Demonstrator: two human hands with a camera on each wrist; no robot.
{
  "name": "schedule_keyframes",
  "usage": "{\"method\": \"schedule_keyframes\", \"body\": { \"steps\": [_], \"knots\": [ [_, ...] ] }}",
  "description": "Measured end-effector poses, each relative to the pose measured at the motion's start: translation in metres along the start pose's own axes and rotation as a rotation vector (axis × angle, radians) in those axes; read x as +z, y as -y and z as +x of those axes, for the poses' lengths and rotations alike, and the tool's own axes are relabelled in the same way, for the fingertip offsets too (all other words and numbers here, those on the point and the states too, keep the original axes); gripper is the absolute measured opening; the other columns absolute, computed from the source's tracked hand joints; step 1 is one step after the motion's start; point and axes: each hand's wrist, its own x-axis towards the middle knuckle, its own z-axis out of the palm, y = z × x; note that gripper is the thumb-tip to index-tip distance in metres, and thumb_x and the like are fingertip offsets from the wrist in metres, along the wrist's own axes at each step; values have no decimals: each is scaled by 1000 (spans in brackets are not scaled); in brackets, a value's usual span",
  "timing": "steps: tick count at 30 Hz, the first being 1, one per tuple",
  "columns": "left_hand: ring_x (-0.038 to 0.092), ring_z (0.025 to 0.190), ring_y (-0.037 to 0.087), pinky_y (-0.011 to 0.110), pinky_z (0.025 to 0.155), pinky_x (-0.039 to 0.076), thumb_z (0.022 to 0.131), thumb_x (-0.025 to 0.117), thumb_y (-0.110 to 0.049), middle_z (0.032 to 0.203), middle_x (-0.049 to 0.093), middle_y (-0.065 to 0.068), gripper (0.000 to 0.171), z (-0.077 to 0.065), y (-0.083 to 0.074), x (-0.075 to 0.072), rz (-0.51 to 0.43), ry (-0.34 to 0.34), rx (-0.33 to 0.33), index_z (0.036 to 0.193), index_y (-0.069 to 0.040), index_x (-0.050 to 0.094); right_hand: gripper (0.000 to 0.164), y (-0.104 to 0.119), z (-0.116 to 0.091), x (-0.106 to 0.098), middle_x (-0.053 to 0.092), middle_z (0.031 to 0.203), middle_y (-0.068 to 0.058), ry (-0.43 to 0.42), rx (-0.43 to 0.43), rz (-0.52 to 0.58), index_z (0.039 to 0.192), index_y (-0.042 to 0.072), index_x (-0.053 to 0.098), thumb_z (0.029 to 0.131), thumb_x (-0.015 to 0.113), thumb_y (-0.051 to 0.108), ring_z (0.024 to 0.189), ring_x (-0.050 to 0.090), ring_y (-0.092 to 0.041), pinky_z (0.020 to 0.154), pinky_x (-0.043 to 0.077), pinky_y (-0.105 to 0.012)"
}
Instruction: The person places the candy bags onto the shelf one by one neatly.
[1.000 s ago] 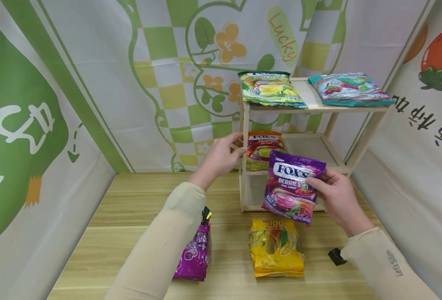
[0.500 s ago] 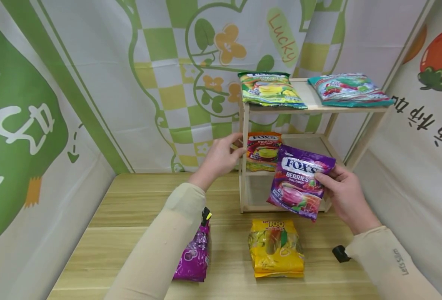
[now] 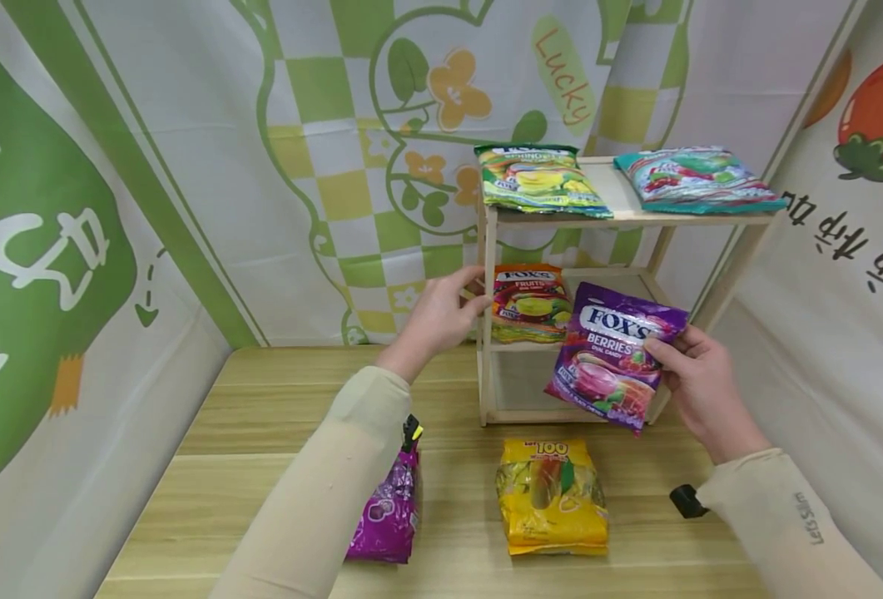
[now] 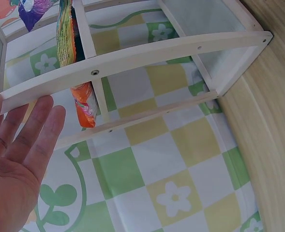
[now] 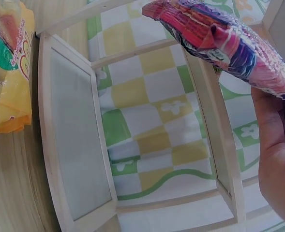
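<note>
My right hand (image 3: 703, 391) pinches a purple bag of Fox's Berries candy (image 3: 606, 366) by its right edge, thumb on the printed front. This bag hangs slightly tilted before the middle level of a small wooden shelf (image 3: 546, 414). In the right wrist view the candy bag (image 5: 239, 48) shows from below, clear of the shelf's lower level. My left hand (image 3: 441, 312) holds the shelf's front left post (image 3: 488, 374) between thumb and fingers. Just inside that post, an orange-red bag of Fox's Fruits candy (image 3: 527, 304) stands on the middle level, leaning back.
On the top level lie a green-yellow candy bag (image 3: 542, 179) and a teal candy bag (image 3: 703, 179). A yellow mango-printed bag (image 3: 553, 507) stands on the wooden table (image 3: 261, 408) before the shelf. My left sleeve partly covers a magenta bag (image 3: 389, 516). Printed cloth walls surround the table.
My right hand has carried the Berries candy bag rightward and slightly up, uncovering more of the Fruits candy bag. My left hand has stayed on the post.
</note>
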Motion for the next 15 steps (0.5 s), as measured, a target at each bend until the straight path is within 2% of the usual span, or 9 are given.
{"method": "schedule_keyframes", "body": {
  "steps": [9, 15],
  "knots": [
    [70, 99, 20, 31, 85, 61, 104, 60, -18, 121, 68, 9, 43, -1, 0, 0, 0, -1, 0, 145, -7, 52, 22, -1, 4, -10, 77, 96, -7, -18, 0, 88, 107, 5, 73, 97, 61, -11, 80, 74, -15, 73, 63, -27],
    [70, 99, 20, 31, 86, 61, 104, 61, -18, 120, 68, 9, 43, -1, 1, 0, -6, 0, 0, 145, -6, 52, 23, -1, 6, -14, 77, 103, -10, -23, 23, 155, 111, 3, 72, 97, 60, -11, 88, 76, -18, 79, 62, -30]
  ]
}}
